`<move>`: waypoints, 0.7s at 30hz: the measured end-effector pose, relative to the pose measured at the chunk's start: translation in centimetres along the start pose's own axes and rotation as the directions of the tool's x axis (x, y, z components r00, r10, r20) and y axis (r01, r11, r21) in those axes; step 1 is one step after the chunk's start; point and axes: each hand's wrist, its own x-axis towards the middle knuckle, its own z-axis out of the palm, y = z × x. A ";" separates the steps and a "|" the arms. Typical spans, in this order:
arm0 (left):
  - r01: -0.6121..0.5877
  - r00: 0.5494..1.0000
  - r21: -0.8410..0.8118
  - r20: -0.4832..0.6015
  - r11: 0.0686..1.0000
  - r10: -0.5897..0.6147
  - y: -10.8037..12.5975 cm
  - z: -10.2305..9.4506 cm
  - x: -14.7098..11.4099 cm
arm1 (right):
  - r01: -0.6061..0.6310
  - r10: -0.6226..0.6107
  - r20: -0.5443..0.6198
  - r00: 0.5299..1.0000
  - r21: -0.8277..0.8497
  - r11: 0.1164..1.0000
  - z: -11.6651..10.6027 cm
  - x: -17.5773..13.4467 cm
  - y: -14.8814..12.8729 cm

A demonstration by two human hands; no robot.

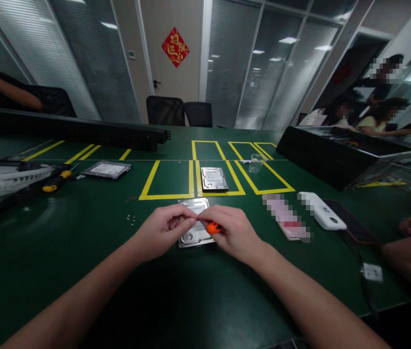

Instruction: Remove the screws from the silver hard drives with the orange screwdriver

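Work on the covered hard drive [198, 236], mid-frame, seems unfinished. The right hand [235, 231] holds an orange tool [214, 228]; the left hand's [161, 231] grip is pinched, contents unclear.

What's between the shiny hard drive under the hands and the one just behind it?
The head view shows yellow tape on the green table, between the near hard drive and the far hard drive.

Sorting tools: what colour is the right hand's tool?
The tool shows orange and black in the head view.
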 end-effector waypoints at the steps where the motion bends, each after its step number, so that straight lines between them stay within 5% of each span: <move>1: -0.019 1.000 0.072 -0.023 0.997 0.021 -0.1 -0.2 -0.1 | -0.008 0.008 0.014 1.000 -0.010 1.000 -0.1 0.0 0.0; 9: -0.017 0.958 0.511 -0.238 0.859 0.161 -2.2 -3.6 -0.3 | -0.103 0.113 0.156 0.981 -0.071 0.992 -2.0 0.2 0.2; 21: 0.087 0.941 0.584 -0.313 0.807 0.125 -4.0 -5.6 -0.5 | -0.174 0.195 0.415 0.889 -0.090 0.981 -3.3 0.5 -0.4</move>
